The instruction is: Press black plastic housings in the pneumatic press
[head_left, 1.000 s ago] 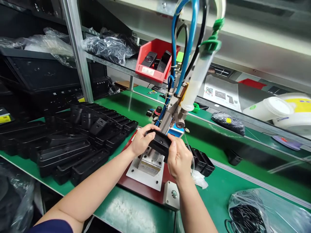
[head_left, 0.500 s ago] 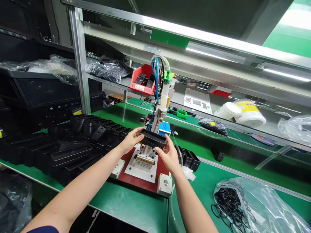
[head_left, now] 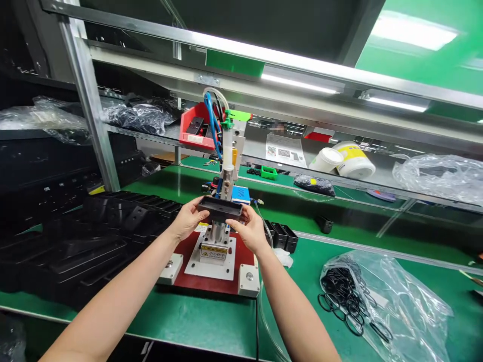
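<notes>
- By the left hand (head_left: 188,220), one end of a black box-shaped housing (head_left: 219,207) is pinched, the thumb laid along the near side and the fingers curled behind.
- The opposite end is gripped likewise by the right hand (head_left: 249,229) – thumb in front, fingers at the far edge.
- The housing is held level in the air before the bench machine, its long, shallow hollow turned up and its walls smooth and matt; whether the metal post (head_left: 218,232) behind and below is touched cannot be told.
- The post is carried on a flat white plate (head_left: 194,267) with round holes, fixed to a red-brown board (head_left: 215,286).
- The board's near corners are occupied by two pale boxes, each topped with a round metal button: a left box (head_left: 170,270) and a right box (head_left: 249,281).
- Above the housing, a translucent syringe barrel (head_left: 227,146) is mounted upright, fed by glossy blue tubing (head_left: 211,118).
- To the left, dark housings (head_left: 121,216) are heaped on the smooth green bench (head_left: 196,322); to the right, a short row (head_left: 281,236) is set beside crumpled white tissue (head_left: 284,258).
- Farther right, thin black rings (head_left: 342,289) are spilled from a clear, wrinkled plastic bag (head_left: 411,301).
</notes>
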A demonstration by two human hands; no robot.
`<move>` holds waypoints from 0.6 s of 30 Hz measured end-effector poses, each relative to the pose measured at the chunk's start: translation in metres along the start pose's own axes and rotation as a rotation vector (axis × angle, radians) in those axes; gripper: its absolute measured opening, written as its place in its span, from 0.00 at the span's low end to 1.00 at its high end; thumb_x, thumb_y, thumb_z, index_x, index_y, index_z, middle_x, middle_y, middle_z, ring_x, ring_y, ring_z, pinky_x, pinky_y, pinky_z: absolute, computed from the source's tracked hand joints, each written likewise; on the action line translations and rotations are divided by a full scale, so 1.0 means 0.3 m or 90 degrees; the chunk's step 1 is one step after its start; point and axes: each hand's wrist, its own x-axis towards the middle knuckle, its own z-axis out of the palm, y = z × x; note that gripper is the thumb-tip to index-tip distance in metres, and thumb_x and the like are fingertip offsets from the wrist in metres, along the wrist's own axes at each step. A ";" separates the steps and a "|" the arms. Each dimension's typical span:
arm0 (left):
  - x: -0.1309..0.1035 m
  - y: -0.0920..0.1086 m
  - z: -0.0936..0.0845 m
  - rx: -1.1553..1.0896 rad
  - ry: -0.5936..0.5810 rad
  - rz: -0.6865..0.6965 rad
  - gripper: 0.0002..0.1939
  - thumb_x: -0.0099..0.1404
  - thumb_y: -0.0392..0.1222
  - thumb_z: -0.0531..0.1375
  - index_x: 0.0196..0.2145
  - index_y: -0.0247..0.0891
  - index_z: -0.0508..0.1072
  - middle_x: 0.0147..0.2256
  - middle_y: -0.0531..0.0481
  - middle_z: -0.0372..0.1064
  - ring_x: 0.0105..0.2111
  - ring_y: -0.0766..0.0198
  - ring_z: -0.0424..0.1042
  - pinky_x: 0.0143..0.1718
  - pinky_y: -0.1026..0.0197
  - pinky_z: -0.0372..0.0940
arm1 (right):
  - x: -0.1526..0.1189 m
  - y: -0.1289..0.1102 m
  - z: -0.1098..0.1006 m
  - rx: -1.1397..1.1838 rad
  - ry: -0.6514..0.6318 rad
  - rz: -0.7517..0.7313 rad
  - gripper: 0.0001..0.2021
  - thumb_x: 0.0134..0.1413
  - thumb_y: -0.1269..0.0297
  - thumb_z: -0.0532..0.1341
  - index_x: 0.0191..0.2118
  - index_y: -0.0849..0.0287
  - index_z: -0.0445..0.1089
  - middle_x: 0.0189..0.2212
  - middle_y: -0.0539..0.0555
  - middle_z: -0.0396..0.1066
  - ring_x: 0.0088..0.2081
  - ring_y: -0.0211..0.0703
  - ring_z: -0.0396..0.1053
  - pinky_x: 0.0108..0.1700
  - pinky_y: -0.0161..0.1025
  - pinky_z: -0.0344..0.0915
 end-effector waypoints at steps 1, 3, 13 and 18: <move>0.001 0.012 0.005 0.003 0.004 0.008 0.40 0.38 0.48 0.76 0.49 0.33 0.71 0.44 0.42 0.75 0.47 0.54 0.72 0.54 0.55 0.64 | -0.001 -0.019 0.001 -0.004 0.008 -0.014 0.26 0.41 0.59 0.71 0.48 0.57 0.68 0.43 0.55 0.75 0.45 0.48 0.73 0.51 0.45 0.69; -0.012 0.037 0.017 0.027 0.007 0.030 0.41 0.38 0.48 0.76 0.50 0.34 0.71 0.44 0.43 0.75 0.47 0.55 0.72 0.53 0.58 0.65 | -0.018 -0.059 -0.004 -0.014 0.021 -0.047 0.26 0.41 0.59 0.72 0.48 0.57 0.68 0.43 0.54 0.75 0.45 0.47 0.73 0.51 0.44 0.69; -0.297 -0.010 0.102 0.214 -0.055 0.020 0.33 0.46 0.44 0.73 0.50 0.38 0.71 0.43 0.45 0.75 0.40 0.55 0.77 0.42 0.60 0.73 | -0.378 -0.076 -0.086 -0.046 0.072 -0.001 0.24 0.46 0.59 0.71 0.51 0.51 0.68 0.44 0.51 0.75 0.45 0.47 0.73 0.50 0.44 0.71; -0.325 -0.096 0.208 0.214 -0.083 -0.084 0.35 0.49 0.48 0.71 0.54 0.38 0.67 0.49 0.41 0.73 0.48 0.52 0.74 0.51 0.52 0.71 | -0.444 -0.058 -0.196 -0.080 0.030 0.115 0.23 0.45 0.64 0.70 0.50 0.51 0.67 0.44 0.51 0.74 0.44 0.46 0.73 0.48 0.44 0.72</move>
